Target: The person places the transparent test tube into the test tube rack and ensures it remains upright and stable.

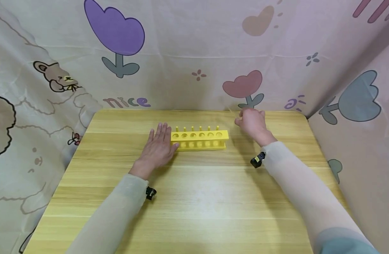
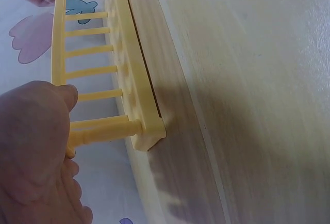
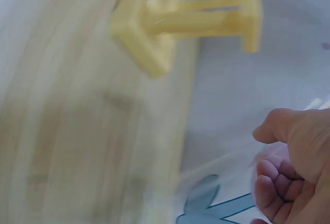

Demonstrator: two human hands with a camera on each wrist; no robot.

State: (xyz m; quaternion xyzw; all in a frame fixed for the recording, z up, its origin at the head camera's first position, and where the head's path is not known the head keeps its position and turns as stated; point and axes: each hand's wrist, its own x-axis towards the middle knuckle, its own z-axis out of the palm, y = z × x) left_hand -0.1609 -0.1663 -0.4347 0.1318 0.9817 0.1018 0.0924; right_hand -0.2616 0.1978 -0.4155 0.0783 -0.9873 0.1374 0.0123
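Closest in the head view, two pale sleeves [image 1: 108, 215] reach in over the near part of the wooden worktop [image 1: 188, 208], each with a small black camera [image 1: 151, 193] at the wrist.

Farther in, the left hand [image 1: 156, 150] lies along the left end of a yellow rack [image 1: 199, 135], touching it, fingers straight and thumb spread to the rack's near side. Its grip is apart rather than wrapped round the rack. The rack stands upright toward the far side of the worktop, its long side facing the person: six holes in the upper plate, a row of pegs behind them, and no tube that can be made out in any hole.

To the right of the rack and apart from it, the right hand [image 1: 253, 123] is raised near the far edge. Its fingers are curled and its grip looks clamped on a thin clear tube [image 3: 272, 154], faint enough that its ends are hard to trace.

Behind hangs a printed curtain [image 1: 181, 38] with flowers.

The step in hand seems to be bringing a tube to the steadied rack. The next move would call for carrying it left, turning it upright and centring it over a hole, while light left-hand pressure keeps the rack from sliding.
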